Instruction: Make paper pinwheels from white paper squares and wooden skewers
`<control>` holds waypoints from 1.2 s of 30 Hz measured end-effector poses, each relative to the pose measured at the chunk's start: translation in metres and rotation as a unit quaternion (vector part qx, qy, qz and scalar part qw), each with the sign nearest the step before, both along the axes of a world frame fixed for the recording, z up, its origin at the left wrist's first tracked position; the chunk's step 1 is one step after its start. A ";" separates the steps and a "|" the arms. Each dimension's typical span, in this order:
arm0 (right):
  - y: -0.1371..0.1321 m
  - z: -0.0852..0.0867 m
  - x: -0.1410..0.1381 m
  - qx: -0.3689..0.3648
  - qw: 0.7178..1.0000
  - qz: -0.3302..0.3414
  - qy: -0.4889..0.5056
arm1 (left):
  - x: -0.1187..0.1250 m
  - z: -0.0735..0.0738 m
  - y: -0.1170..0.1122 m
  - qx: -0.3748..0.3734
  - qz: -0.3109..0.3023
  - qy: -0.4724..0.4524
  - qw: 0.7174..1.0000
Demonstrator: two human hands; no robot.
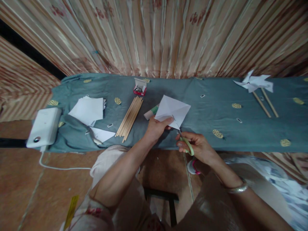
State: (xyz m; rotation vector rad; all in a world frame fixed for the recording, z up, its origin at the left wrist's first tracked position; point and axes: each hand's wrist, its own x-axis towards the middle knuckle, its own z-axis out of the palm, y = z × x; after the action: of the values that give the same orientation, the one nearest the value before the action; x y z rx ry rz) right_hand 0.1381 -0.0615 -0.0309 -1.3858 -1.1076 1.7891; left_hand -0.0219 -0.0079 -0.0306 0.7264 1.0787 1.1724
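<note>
My left hand [156, 127] pinches the near-left part of a white paper square [171, 107], its thumb lying on top. Crease lines cross the sheet. In my right hand [193, 142] is a pair of scissors [189, 147] with light green handles. The blades reach into the paper from its near corner. A green and white tube [151, 112] lies partly under the paper's left side. Just left of it rests a bundle of wooden sticks [129, 118].
A small red box [140, 87] of metal pins stands open behind the sticks. Stacked paper squares [88, 109], a folded paper piece [102, 134] and a white power bank [44, 127] with a cable lie left. Paper pinwheels [255, 82] on sticks lie far right. A pleated curtain [154, 38] hangs behind.
</note>
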 end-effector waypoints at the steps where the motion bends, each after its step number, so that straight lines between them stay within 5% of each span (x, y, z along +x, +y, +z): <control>1: 0.000 0.000 0.000 0.000 1.000 0.001 -0.001 | 0.000 0.000 0.000 0.002 0.003 0.000 1.000; 14: -0.003 0.006 0.001 0.065 0.994 0.078 -0.047 | 0.000 -0.004 0.005 -0.009 0.066 -0.078 0.995; 22: 0.003 0.015 0.030 0.070 0.986 0.128 -0.082 | -0.012 -0.001 0.013 0.022 0.097 -0.084 0.991; 26: 0.012 0.020 0.042 0.104 0.988 0.024 -0.109 | -0.013 -0.001 0.011 0.022 0.087 0.002 0.996; 30: 0.021 0.018 0.042 0.136 0.980 -0.103 -0.108 | -0.009 -0.003 0.005 0.024 -0.011 0.110 0.994; 36: 0.030 0.018 0.031 0.160 0.971 -0.162 -0.077 | -0.005 -0.003 -0.004 0.038 -0.141 0.167 0.975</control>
State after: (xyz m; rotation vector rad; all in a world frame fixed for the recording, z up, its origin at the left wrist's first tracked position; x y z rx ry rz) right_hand 0.1688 -0.0317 -0.0125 -1.4267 -1.1168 1.2304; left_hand -0.0266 -0.0124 -0.0339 1.1274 1.1661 0.8686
